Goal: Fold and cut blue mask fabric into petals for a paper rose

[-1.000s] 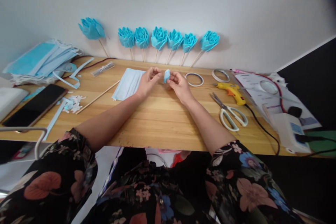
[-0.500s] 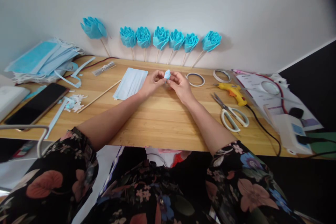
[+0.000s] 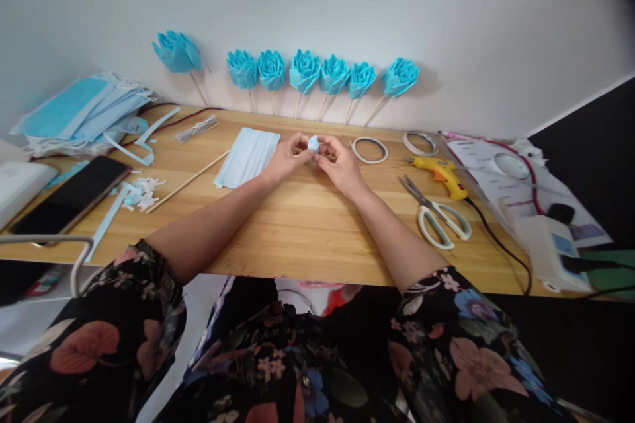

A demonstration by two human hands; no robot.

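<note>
Between the fingertips of my left hand (image 3: 290, 157) and my right hand (image 3: 340, 162) is a small folded piece of light blue mask fabric (image 3: 313, 143). Both hands pinch it just above the table. Beside my left hand lies a flat pale blue face mask (image 3: 248, 157). A thin wooden stick (image 3: 188, 182) rests to the left of that mask. To the right of my right hand lies a roll of tape (image 3: 369, 151). My fingers cover the lower part of the folded piece.
Several blue fabric flowers (image 3: 304, 73) on sticks lean against the wall. At left are stacked face masks (image 3: 74, 109), fabric scraps (image 3: 139, 193) and a phone (image 3: 72, 198). At right lie another tape roll (image 3: 419, 143), a yellow glue gun (image 3: 441, 175), scissors (image 3: 430, 205) and a white power strip (image 3: 550, 251).
The folded blue piece has shifted slightly left and down and turned a little between my fingers. My right fingers have moved slightly; the rest looks the same.
</note>
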